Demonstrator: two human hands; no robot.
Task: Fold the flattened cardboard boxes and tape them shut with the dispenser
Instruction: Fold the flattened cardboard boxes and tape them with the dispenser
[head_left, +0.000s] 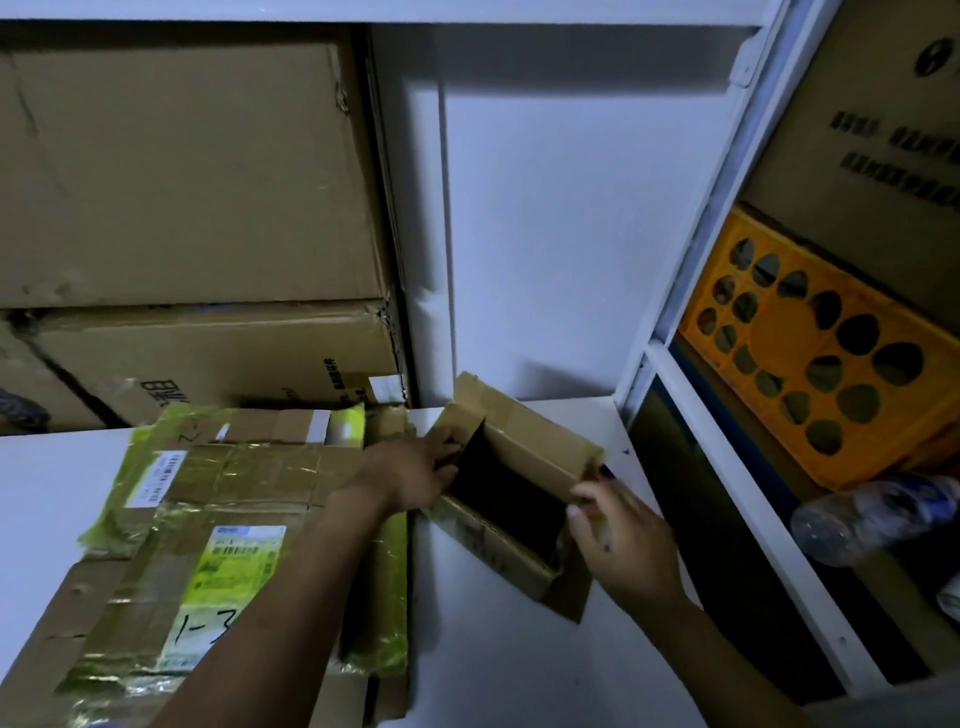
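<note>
Stacked at 10 o'clock behind the counter (47, 499): two large cartons (182, 171), one atop the other.

Laid flat on the counter at 8 o'clock: a pile of flattened cardboard boxes (249, 478), crossed with yellow-green tape and bearing shipping labels, the nearest label (218, 613) hand-marked "1-3".

Reaching across that pile toward 3 o'clock: the left hand (415, 470), fingers curled over the 9 o'clock wall of the small cardboard box (535, 447).

Set on the counter at 5 o'clock of centre, just beside the pile: that box, opened out, top open, interior dark, flaps raised.

Clamped on its 3 o'clock wall: the right hand (618, 540), thumb and fingers pinching the edge.

Ranged at 3 o'clock in the white shelf unit (691, 312): a printed carton (883, 156), an orange perforated crate (779, 332), a clear plastic bottle (872, 514) lying on its side.
</note>
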